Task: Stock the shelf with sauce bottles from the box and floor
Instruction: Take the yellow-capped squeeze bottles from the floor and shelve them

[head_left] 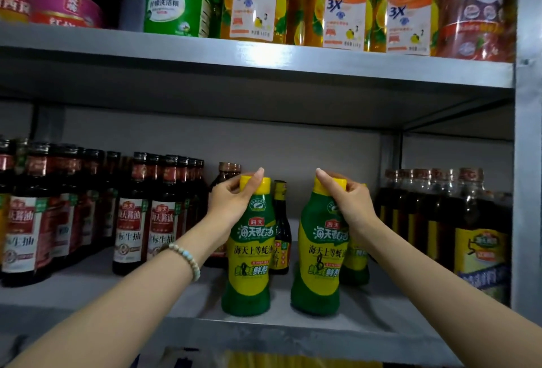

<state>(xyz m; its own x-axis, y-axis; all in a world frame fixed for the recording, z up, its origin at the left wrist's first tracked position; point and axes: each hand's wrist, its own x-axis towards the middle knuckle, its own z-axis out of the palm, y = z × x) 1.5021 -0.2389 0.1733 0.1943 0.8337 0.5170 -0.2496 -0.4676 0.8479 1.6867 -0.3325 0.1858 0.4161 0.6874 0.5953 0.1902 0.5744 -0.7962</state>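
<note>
On the shelf [278, 323], sauce bottles [249, 262] in left hand [231, 200] and right hand [352, 206].

Left sauce bottle [249, 268] and right sauce bottle [318, 268], green, yellow-capped, upright, apparently on the shelf [140, 297] front.

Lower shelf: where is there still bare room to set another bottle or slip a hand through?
Bare shelf lies in front of the soy sauce rows, left of the left green bottle. Another patch lies between the right green bottle and the yellow-labelled bottles. The gap between the two green bottles is narrow; both shelf ends are packed.
</note>
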